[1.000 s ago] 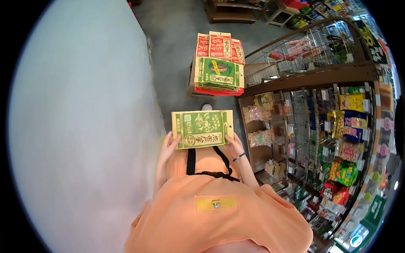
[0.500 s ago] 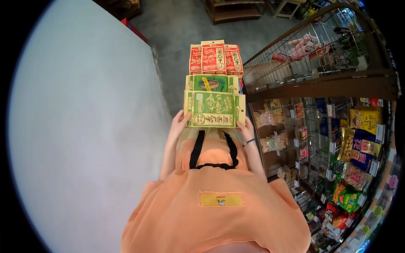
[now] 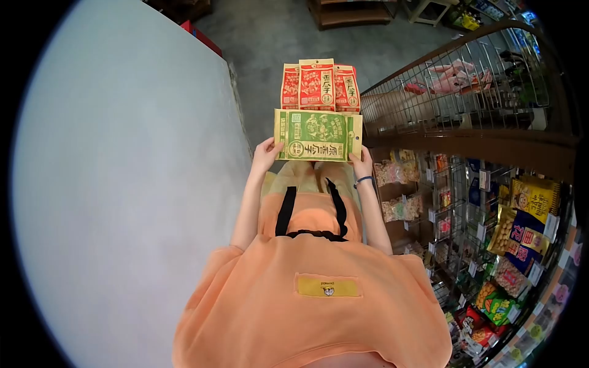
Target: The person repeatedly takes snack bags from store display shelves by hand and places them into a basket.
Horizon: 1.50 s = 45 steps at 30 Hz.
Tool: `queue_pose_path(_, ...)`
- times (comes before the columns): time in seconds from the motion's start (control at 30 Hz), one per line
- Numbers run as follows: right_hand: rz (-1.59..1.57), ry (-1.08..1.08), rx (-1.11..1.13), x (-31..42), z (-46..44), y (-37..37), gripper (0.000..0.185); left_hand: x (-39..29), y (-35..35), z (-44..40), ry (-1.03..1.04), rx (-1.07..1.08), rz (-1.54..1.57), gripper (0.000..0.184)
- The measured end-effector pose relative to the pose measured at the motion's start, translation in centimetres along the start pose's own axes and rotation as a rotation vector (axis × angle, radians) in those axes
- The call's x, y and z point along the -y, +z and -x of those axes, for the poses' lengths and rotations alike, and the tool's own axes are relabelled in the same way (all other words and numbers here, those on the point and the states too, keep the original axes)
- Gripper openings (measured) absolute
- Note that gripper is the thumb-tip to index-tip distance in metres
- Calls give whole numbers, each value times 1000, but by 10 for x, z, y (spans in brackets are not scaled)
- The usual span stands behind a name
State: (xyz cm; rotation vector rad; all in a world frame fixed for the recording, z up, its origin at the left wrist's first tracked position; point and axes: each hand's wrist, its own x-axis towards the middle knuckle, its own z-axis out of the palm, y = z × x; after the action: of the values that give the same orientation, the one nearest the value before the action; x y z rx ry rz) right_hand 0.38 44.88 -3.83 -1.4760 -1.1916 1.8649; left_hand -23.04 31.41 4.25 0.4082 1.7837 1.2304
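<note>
My left hand (image 3: 265, 154) pinches the near left corner of a green and tan packet of sunflower seeds (image 3: 316, 136), thumb on top. On the opposite side, my right hand (image 3: 362, 163), with a dark band at the wrist, grips the near right corner. The packet lies face up between both hands, its large print upside down to me. Just beyond its far edge, red and tan seed packets (image 3: 316, 86) stand side by side, the middle one in front. What supports them is hidden.
A pale wall or panel (image 3: 135, 184) fills the left side. To my right stands a wire rack (image 3: 454, 116) with a brown frame, and below it hang bagged snacks (image 3: 524, 236). Grey floor (image 3: 264, 43) and a low wooden shelf (image 3: 353, 15) lie ahead.
Both hands have moved forward, carrying the green packet toward the red ones. A second green packet behind it, visible earlier, is now covered.
</note>
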Motion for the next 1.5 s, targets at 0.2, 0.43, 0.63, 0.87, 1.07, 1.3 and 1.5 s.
queue_pose_path(0.2, -5, -71, -73, -13, -12, 16, 38, 22, -9, -24, -17, -35, -61, 26)
queue_pose_path(0.43, 84, 27, -116, -5, -14, 21, 39, 34, -13, -33, -42, -38, -37, 27)
queue_pose_path(0.63, 198, -68, -110, -44, -25, 11, 36, 80, -14, -41, 17, -61, -192, 27)
queue_pose_path(0.87, 199, 48, -74, -15, -11, 14, 32, 82, -15, -39, 50, -25, -97, 28)
queue_pose_path(1.07, 179, 67, -86, -16, -20, 16, 32, 82, -15, -50, 79, -37, -107, 28)
queue_pose_path(1.3, 144, 88, -124, -28, -21, 8, 35, 88, -17, -53, 34, -76, -248, 31)
queue_pose_path(1.5, 171, 77, -116, -30, -18, 7, 35, 79, -22, -46, 15, -11, -307, 29)
